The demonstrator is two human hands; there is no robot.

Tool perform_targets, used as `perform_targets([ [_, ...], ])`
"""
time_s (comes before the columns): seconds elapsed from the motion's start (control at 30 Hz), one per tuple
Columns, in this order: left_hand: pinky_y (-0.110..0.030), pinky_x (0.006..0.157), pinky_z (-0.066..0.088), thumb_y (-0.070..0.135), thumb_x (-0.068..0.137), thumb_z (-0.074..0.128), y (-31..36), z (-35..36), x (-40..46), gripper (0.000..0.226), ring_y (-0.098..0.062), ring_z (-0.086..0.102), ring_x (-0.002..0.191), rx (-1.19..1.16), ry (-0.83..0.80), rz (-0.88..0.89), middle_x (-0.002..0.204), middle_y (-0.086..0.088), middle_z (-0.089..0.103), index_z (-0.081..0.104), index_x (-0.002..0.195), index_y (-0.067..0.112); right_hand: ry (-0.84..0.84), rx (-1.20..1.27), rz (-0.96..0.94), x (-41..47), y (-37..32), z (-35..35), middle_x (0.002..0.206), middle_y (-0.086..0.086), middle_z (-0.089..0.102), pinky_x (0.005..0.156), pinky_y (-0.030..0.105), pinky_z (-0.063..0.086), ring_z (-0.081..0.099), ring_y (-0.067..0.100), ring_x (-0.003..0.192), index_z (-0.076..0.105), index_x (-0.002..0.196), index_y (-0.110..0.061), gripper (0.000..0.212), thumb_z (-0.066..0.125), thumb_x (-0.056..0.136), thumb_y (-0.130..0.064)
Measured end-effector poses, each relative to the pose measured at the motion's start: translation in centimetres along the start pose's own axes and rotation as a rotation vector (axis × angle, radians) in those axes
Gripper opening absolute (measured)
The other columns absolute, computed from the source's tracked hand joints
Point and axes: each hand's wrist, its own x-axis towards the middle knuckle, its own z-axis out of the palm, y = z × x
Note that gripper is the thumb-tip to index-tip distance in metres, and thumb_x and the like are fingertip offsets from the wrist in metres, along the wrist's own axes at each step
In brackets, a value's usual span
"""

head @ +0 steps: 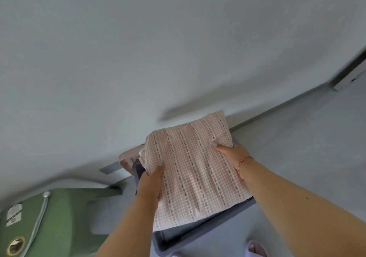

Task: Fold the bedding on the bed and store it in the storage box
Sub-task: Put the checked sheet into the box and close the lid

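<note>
Nearest my camera are my two bare forearms, reaching forward and down from the bottom edge. My left hand [152, 175] grips the left edge of the folded bedding [195, 169], thumb on top with its pale nail showing and the other fingers curled out of sight underneath. My right hand [230, 152] holds the right edge the same way, thumb pressed on the top face and fingers hidden below the cloth, so I cannot tell how they lie. A thin red cord bracelet [242, 164] sits on the right wrist.

The bedding is a pink check fabric with darker patterned stripes, folded into a flat, thick rectangle. I hold it tilted, its far end raised toward the wall [138, 48], directly over the box [198, 235]. The box is dark blue-grey and stands on the pale floor [307, 147] close to the wall; only its near rim and left side show past the bedding. Whether the bedding touches the rim I cannot tell. More pink fabric [126, 157] shows just behind the box's left corner. A green bag [65, 213] with a cord lies at lower left. A lilac slipper [255, 248] shows at the bottom edge.
</note>
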Motion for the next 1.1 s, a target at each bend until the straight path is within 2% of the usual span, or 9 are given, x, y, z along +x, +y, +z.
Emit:
perform_targets([
  [0.1, -0.041, 0.086, 0.052, 0.033, 0.089, 0.067, -1.8, 1.1, 1.4, 0.017, -0.025, 0.066, 0.089, -0.017, 0.031, -0.017, 0.100, -0.004, 0.068, 0.058, 0.099, 0.022, -0.058, -0.079, 0.037, 3.7, 1.8, -0.2, 0.125, 0.008, 0.062, 0.091, 0.031, 0.048, 0.061, 0.023, 0.106, 0.055, 0.130, -0.012, 0.058, 0.068, 0.083, -0.043],
  [0.33, -0.037, 0.074, 0.052, 0.040, 0.087, 0.068, -7.8, 3.9, 6.8, 0.039, -0.026, 0.065, 0.092, -0.038, 0.175, -0.028, 0.105, -0.003, 0.067, 0.054, 0.117, 0.019, -0.178, -0.212, 0.052, 11.4, 6.7, -1.2, 0.121, 0.004, 0.062, 0.089, 0.028, 0.047, 0.058, 0.017, 0.097, 0.056, 0.128, -0.014, 0.058, 0.064, 0.083, -0.050],
  [0.6, -0.037, 0.077, 0.050, 0.035, 0.092, 0.063, -15.7, 4.6, 17.3, 0.027, -0.021, 0.061, 0.088, 0.020, 0.251, -0.003, 0.102, 0.002, 0.062, 0.050, 0.113, 0.023, -0.127, -0.319, 0.006, 21.3, 15.6, 0.9, 0.110, 0.004, 0.067, 0.095, 0.040, 0.049, 0.062, 0.025, 0.100, 0.064, 0.104, -0.019, 0.040, 0.063, 0.083, -0.053],
  [0.67, -0.042, 0.088, 0.048, 0.033, 0.093, 0.058, -17.8, 4.6, 19.7, 0.040, -0.026, 0.058, 0.100, 0.292, 0.342, -0.020, 0.120, -0.007, 0.058, 0.042, 0.125, 0.016, -0.038, -0.429, -0.020, 23.2, 18.1, 1.7, 0.123, 0.008, 0.059, 0.099, 0.039, 0.046, 0.056, 0.028, 0.111, 0.053, 0.124, -0.011, 0.059, 0.062, 0.083, -0.052],
  [0.77, -0.047, 0.112, 0.025, 0.035, 0.094, 0.045, -19.7, 5.4, 21.3, 0.066, -0.034, 0.024, 0.137, 1.022, 0.571, 0.053, 0.153, -0.014, 0.021, 0.014, 0.149, 0.015, 0.276, -0.982, -0.251, 23.8, 20.8, 2.9, 0.149, 0.012, 0.026, 0.109, 0.041, 0.027, 0.027, 0.029, 0.136, 0.016, 0.147, -0.012, 0.082, 0.050, 0.087, -0.057],
  [0.83, -0.049, 0.118, 0.003, 0.052, 0.097, 0.030, -20.6, 6.4, 21.6, 0.073, -0.033, -0.003, 0.147, 1.263, 0.481, 0.304, 0.161, -0.009, -0.006, -0.006, 0.154, 0.024, 0.203, -1.215, -0.482, 24.0, 21.7, 4.4, 0.157, 0.007, 0.004, 0.115, 0.045, 0.012, 0.005, 0.026, 0.144, 0.000, 0.151, -0.020, 0.077, 0.032, 0.092, -0.060],
  [0.93, -0.056, 0.112, -0.016, 0.070, 0.088, -0.001, -23.5, 7.0, 23.3, 0.077, -0.033, -0.029, 0.143, 1.440, 0.298, 0.364, 0.153, -0.006, -0.035, -0.027, 0.147, 0.029, -0.086, -1.339, -0.515, 25.6, 23.6, 6.1, 0.158, -0.001, -0.020, 0.115, 0.052, -0.008, -0.019, 0.022, 0.145, -0.014, 0.149, -0.031, 0.071, 0.016, 0.093, -0.062],
  [1.03, -0.061, 0.110, -0.020, 0.075, 0.064, -0.031, -27.1, 6.8, 25.5, 0.093, -0.033, -0.033, 0.141, 1.488, 0.303, 0.348, 0.147, -0.008, -0.042, -0.038, 0.142, 0.025, -0.164, -1.389, -0.455, 27.3, 26.9, 6.5, 0.155, -0.001, -0.029, 0.114, 0.053, -0.013, -0.029, 0.021, 0.141, -0.022, 0.147, -0.031, 0.073, 0.011, 0.091, -0.066],
  [1.1, -0.062, 0.111, -0.017, 0.076, 0.070, -0.026, -29.4, 6.8, 26.7, 0.093, -0.032, -0.028, 0.142, 1.472, 0.312, 0.377, 0.154, -0.011, -0.031, -0.030, 0.146, 0.023, -0.160, -1.404, -0.443, 27.9, 29.3, 6.5, 0.154, 0.000, -0.031, 0.114, 0.052, -0.015, -0.031, 0.022, 0.140, -0.027, 0.144, -0.031, 0.073, 0.009, 0.091, -0.066],
])
